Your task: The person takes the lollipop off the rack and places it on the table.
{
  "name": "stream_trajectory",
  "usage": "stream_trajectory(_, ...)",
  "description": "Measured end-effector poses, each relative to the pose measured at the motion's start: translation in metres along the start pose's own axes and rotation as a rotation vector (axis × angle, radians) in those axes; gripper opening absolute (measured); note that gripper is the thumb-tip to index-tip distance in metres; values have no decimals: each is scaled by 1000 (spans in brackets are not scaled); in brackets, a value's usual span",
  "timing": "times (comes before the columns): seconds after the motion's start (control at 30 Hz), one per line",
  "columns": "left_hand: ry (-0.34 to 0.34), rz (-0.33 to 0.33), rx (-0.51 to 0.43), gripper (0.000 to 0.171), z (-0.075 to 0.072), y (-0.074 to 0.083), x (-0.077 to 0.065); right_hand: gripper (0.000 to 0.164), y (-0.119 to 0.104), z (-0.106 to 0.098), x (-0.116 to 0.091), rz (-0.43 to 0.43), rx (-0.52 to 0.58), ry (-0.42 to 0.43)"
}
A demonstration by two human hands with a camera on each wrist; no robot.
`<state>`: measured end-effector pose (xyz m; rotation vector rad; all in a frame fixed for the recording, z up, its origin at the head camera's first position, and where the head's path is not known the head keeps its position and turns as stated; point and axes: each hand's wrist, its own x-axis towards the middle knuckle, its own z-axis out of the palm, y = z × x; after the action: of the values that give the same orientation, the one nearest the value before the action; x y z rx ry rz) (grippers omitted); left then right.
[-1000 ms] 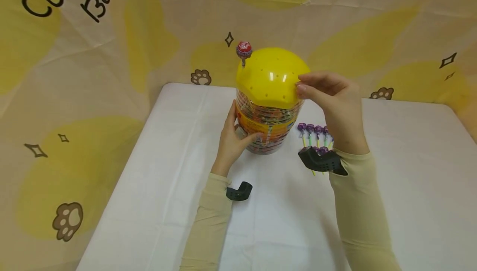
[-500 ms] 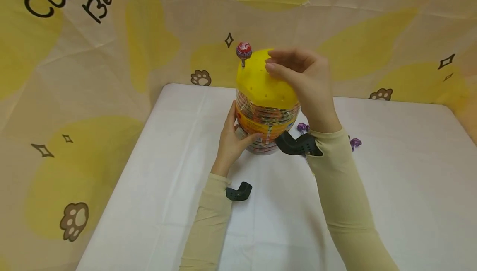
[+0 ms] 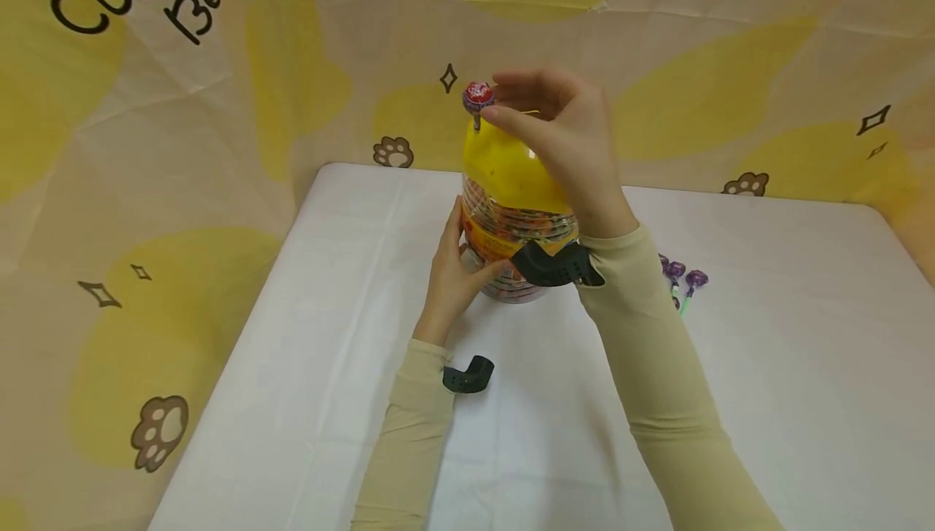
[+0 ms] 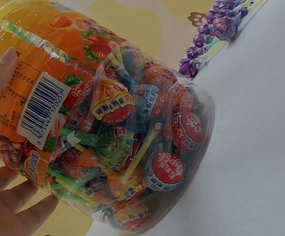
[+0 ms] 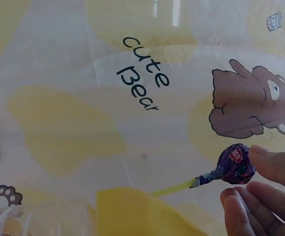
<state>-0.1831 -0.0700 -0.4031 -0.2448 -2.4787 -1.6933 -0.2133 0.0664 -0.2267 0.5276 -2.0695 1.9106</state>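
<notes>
A clear ribbed jar [image 3: 514,226] packed with lollipops stands on the table, its orange label carrying a barcode [image 4: 43,109]. My left hand [image 3: 451,291] grips its lower side, the thumb across the front and the fingers round the back. On top sits a yellow domed lid [image 3: 502,166] with small holes. One lollipop [image 3: 478,96] in a red and purple wrapper stands head up at the lid's left side, its yellow stick [image 5: 174,188] running down to the lid. Right at its candy head are the parted thumb and fingertips of my right hand [image 3: 558,121].
Several purple lollipops [image 3: 676,270] lie on the white tabletop [image 3: 380,271] right of the jar, partly hidden by the right forearm. A yellow and beige printed cloth [image 3: 687,92] hangs behind the table.
My right hand has moved left across the lid, from its right edge to the standing lollipop. The left hand, jar and lollipop have stayed in place.
</notes>
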Motion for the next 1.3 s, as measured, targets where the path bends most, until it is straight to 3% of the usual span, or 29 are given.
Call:
stream_trajectory(0.33,-3,-23,-10,104,0,-1,1,28,1,7,4,-48,-88,-17)
stream_trajectory(0.63,-6,-9,-17,104,1,-5,3,25,4,7,5,-57,-76,5)
stream_trajectory(0.9,5,18,-5,104,4,-5,4,20,2,-2,2,-95,97,74)
stream_trajectory(1.0,11,35,-7,106,7,-5,5,19,1,-13,-3,-101,133,88)
stream_trajectory(1.3,17,27,-13,105,15,-5,8,16,8,-53,-24,-40,388,78)
